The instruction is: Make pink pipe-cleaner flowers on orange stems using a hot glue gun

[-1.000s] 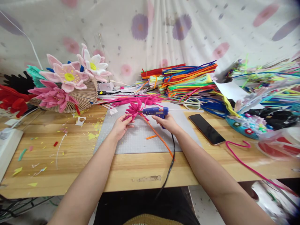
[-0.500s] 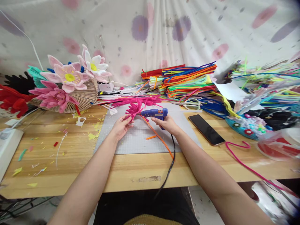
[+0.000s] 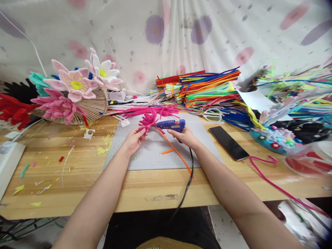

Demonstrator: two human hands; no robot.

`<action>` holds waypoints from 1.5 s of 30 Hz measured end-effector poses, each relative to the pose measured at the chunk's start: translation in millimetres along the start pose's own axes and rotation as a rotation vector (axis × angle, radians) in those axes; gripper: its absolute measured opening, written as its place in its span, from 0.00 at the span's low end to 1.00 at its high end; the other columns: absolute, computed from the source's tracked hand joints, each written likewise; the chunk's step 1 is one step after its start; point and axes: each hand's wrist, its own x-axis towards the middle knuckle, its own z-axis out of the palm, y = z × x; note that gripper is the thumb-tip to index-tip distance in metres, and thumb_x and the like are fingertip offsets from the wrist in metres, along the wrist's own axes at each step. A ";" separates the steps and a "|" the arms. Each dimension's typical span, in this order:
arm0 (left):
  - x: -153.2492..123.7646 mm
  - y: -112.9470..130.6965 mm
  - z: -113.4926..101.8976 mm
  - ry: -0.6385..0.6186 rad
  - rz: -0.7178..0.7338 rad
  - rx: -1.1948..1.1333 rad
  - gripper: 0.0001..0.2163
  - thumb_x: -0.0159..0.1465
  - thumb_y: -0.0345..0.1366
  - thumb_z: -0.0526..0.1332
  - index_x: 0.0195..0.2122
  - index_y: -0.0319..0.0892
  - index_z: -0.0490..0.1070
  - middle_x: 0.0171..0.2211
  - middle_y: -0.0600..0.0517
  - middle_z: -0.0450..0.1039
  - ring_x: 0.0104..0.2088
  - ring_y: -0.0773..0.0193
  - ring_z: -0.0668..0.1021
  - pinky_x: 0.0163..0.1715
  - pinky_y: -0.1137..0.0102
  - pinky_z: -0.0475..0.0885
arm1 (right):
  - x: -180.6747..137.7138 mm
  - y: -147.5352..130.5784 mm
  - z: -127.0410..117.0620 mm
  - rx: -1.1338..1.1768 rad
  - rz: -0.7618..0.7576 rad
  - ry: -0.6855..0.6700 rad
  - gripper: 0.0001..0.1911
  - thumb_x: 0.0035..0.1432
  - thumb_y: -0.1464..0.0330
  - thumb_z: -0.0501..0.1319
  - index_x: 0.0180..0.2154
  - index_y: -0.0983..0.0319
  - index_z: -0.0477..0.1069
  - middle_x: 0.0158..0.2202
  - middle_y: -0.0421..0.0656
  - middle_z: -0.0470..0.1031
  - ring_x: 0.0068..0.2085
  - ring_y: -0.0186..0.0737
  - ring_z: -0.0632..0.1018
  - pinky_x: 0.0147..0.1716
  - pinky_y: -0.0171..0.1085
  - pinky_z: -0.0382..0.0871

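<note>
Head view: the pink flower [image 3: 148, 119] lies just beyond the fingertips of the left hand [image 3: 136, 139], whose thumb and fingers are pinched narrow on its lower petals; the right hand [image 3: 184, 136] is closed around the handle of a blue glue gun [image 3: 169, 125], the nozzle pointing left at the flower's base; both are above the grey mat [image 3: 145, 160] on the wooden table [image 3: 85, 186].

The flower's underside and the right fingers curled behind the handle are hidden; whether the nozzle touches the flower cannot be told; the black cord [image 3: 191, 166] drops over the table edge and is lost against dark cloth; a white power strip [image 3: 10, 166] is cut off at the left edge; a clear tub [image 3: 311, 157] at the right is blurred.

Counted: one flower in hand; one glue gun, with one clear glue stick [image 3: 204, 122] protruding behind; one long orange stem [image 3: 176, 149] and one short orange piece [image 3: 167, 151]; one phone [image 3: 228, 143]; one pair of scissors [image 3: 212, 114]; the stacked pipe cleaners [image 3: 210, 86] are too many to count.
</note>
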 end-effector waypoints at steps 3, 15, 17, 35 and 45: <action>0.3 -0.2 0.2 0.007 -0.001 0.001 0.05 0.53 0.23 0.61 0.30 0.37 0.71 0.24 0.54 0.73 0.22 0.73 0.75 0.18 0.81 0.69 | -0.8 -1.1 1.4 0.014 -0.015 -0.002 0.21 0.41 0.51 0.63 0.26 0.63 0.67 0.17 0.35 0.62 0.19 0.27 0.61 0.18 0.31 0.54; -0.3 0.3 1.6 0.010 -0.002 0.004 0.05 0.54 0.22 0.61 0.30 0.37 0.71 0.24 0.54 0.73 0.22 0.73 0.75 0.17 0.81 0.70 | -1.1 -2.7 2.8 0.016 -0.009 0.004 0.22 0.40 0.51 0.63 0.27 0.63 0.68 0.17 0.36 0.61 0.20 0.28 0.61 0.19 0.31 0.54; -0.4 0.4 2.2 0.019 -0.005 0.006 0.05 0.54 0.22 0.61 0.30 0.37 0.70 0.23 0.54 0.73 0.21 0.73 0.75 0.17 0.81 0.70 | -1.1 -3.2 3.9 0.018 -0.018 0.005 0.22 0.40 0.51 0.64 0.27 0.63 0.68 0.18 0.36 0.61 0.20 0.28 0.61 0.19 0.31 0.54; -1.6 1.0 2.4 -0.002 -0.003 0.011 0.05 0.53 0.23 0.62 0.30 0.36 0.71 0.24 0.53 0.73 0.22 0.72 0.75 0.17 0.79 0.70 | -0.1 1.1 -0.1 0.002 0.014 0.025 0.23 0.41 0.50 0.63 0.28 0.63 0.68 0.16 0.35 0.60 0.18 0.27 0.59 0.17 0.31 0.52; -2.3 1.2 3.5 0.017 -0.007 0.040 0.05 0.54 0.22 0.60 0.30 0.36 0.70 0.24 0.53 0.73 0.22 0.72 0.74 0.18 0.79 0.70 | 0.6 -0.1 -0.7 0.007 0.058 0.080 0.23 0.40 0.50 0.63 0.27 0.63 0.68 0.15 0.34 0.60 0.17 0.26 0.58 0.17 0.31 0.52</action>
